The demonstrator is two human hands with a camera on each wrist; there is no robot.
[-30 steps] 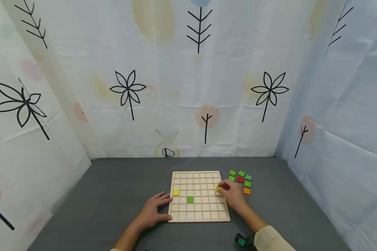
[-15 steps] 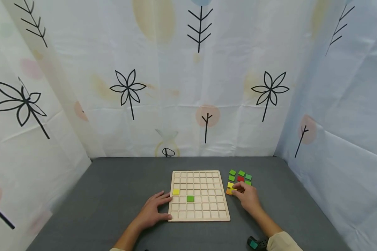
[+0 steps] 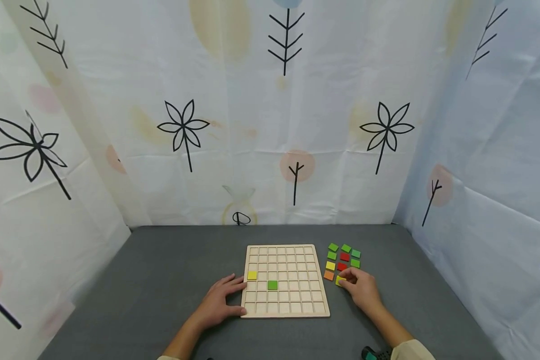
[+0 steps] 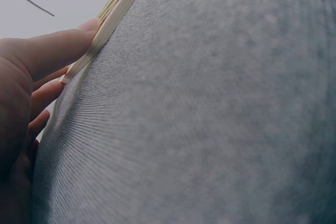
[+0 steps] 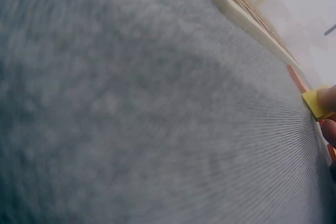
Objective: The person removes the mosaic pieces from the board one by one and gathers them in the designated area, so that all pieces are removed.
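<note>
A pale wooden grid board (image 3: 289,305) lies on the grey table, with a yellow tile (image 3: 252,275) and a green tile (image 3: 272,285) in its squares. My left hand (image 3: 217,304) rests at the board's left side, fingers spread, thumb at the near left corner. In the left wrist view, the thumb (image 4: 58,48) touches the board edge (image 4: 105,35). Right of the board, my right hand (image 3: 362,290) pinches another yellow tile (image 3: 339,281) between thumb and fingers, at the near end of a tile group. The right wrist view shows that yellow tile (image 5: 314,103) under the fingertips.
Several loose tiles lie right of the board: green (image 3: 333,247), red (image 3: 344,256), yellow (image 3: 330,266) and orange (image 3: 329,275). A black device (image 3: 372,353) is at the right wrist, by the sleeve. Patterned cloth (image 3: 234,190) hangs behind and beside the table.
My right hand has moved the yellow tile from over the board's right side to the right and then nearer, uncovering red, yellow and orange tiles. The left hand stays put.
</note>
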